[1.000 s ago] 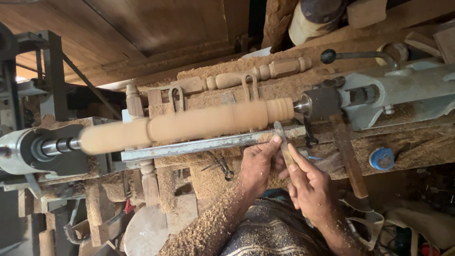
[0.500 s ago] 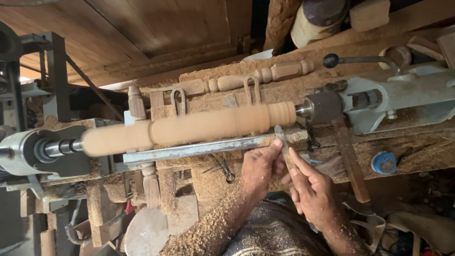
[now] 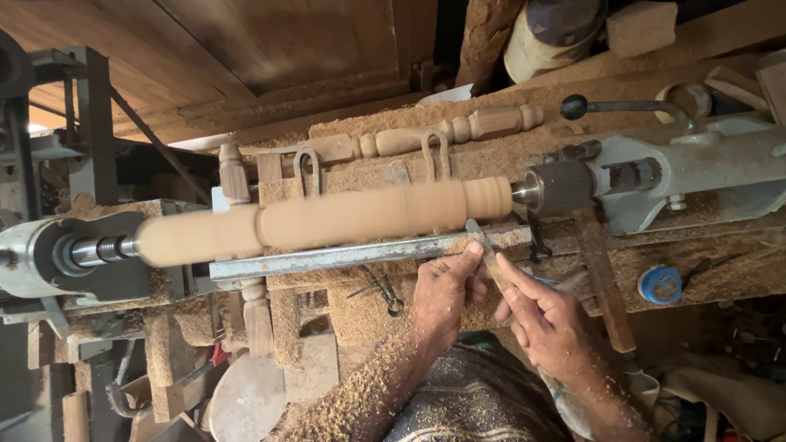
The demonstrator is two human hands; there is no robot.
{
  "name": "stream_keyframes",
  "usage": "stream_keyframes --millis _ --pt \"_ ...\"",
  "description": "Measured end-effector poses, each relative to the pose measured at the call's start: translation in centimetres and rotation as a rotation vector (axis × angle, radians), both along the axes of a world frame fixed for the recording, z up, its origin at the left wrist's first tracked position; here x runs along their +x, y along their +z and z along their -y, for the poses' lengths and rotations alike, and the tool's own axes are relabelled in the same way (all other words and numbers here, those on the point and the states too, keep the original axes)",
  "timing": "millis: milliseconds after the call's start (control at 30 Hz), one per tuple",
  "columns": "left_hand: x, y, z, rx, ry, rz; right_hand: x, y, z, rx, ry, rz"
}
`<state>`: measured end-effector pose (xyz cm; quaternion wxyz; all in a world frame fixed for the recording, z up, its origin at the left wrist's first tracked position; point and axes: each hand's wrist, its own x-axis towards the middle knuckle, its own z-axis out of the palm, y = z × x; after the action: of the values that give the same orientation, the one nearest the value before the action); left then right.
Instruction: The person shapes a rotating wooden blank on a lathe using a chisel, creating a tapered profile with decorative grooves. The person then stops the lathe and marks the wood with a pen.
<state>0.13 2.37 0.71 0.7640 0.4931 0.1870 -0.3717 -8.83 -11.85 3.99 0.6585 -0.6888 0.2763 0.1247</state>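
change: hands and chisel (image 3: 485,247) sit as a second ago; only the view drifted a little, lathe parts slid right in frame. Cut goes on at the same spot.
blank (image 3: 327,219): blurred, so judged spinning; held between headstock (image 3: 65,258) and tailstock (image 3: 655,176); groove near its right end, just above the chisel tip.
left hand (image 3: 446,290): thumb and fingers pinch the chisel against the rest (image 3: 368,254), narrow grip.
right hand (image 3: 548,319): closed round the chisel handle, lower down, angled up-left.
edges: tip close to the tailstock chuck (image 3: 561,187); little room rightward.
open room: rest runs bare far to the left; long stretch of blank there uncut.
behind: finished spindle (image 3: 442,135) lies on sawdust, well apart.
below: calipers (image 3: 381,290) hang under the rest, near the left hand.
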Motion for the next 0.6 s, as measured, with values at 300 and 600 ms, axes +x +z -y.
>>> stream_keyframes --millis 300,600 --pt "0.1 -0.1 0.1 -0.015 0.012 -0.007 0.1 -0.2 -0.1 0.021 -0.024 0.029" --pt "0.2 0.6 1.7 0.003 -0.061 0.017 -0.3 0.9 -1.3 -0.043 -0.157 0.027"
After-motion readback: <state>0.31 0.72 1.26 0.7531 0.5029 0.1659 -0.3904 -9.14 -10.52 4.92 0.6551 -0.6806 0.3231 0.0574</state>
